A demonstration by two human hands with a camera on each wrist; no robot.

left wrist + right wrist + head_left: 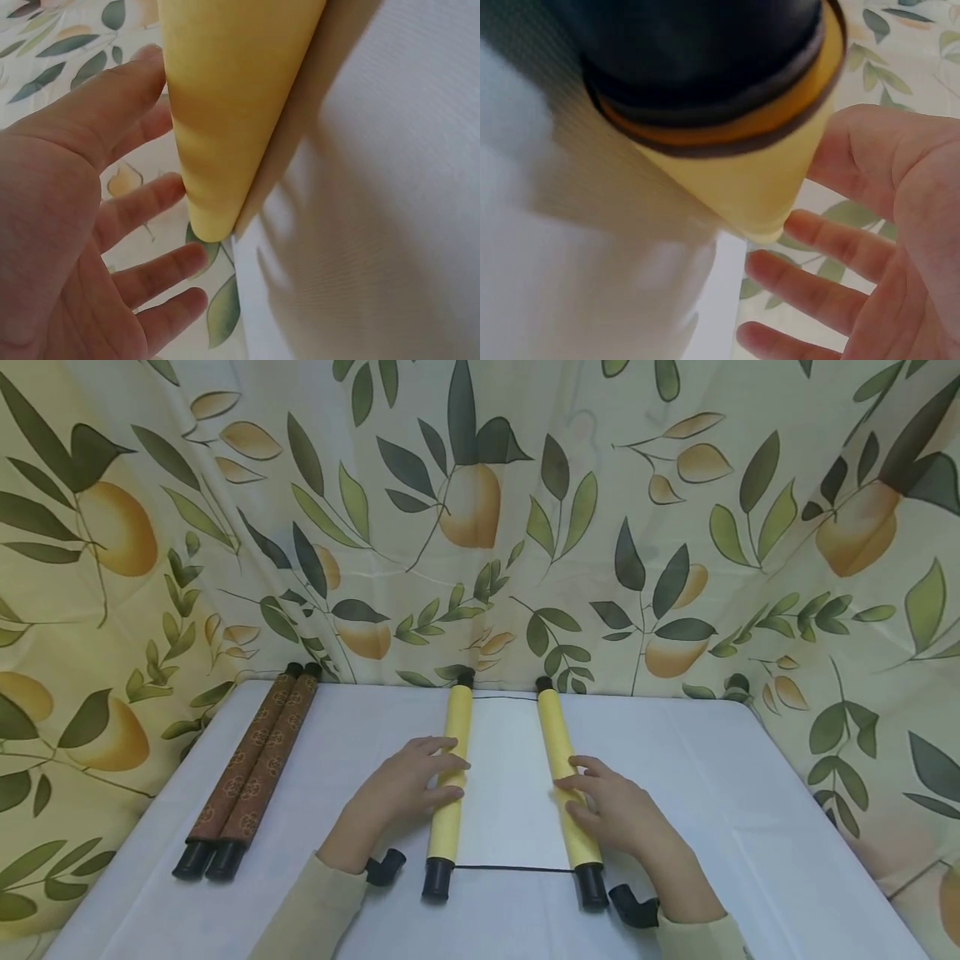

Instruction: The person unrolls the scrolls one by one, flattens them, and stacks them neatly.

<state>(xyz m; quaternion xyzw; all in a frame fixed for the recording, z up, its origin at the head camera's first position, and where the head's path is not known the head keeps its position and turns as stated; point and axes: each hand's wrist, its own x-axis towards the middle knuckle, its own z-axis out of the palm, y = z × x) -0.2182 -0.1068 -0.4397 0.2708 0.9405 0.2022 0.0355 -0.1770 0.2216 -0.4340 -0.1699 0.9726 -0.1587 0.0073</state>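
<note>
A scroll with a white sheet [512, 793] lies partly unrolled between two yellow rolls with black end knobs. My left hand [401, 781] rests its loosely spread fingers on the left roll [446, 822]. On the right roll [556, 727] lie the fingers of my right hand [622, 810], also spread. In the left wrist view, the thumb and some fingertips meet the edge of the yellow roll [232, 97]; the lower fingers stand apart from it. The right wrist view shows a black knob [697, 52] up close, with the right fingers beside the yellow roll [742, 187].
Two brown patterned rolls with black ends, a left one [242, 760] and a right one [276, 752], lie side by side at the table's left. The white tablecloth [712, 793] reaches back to a fruit-and-leaf patterned curtain [570, 552].
</note>
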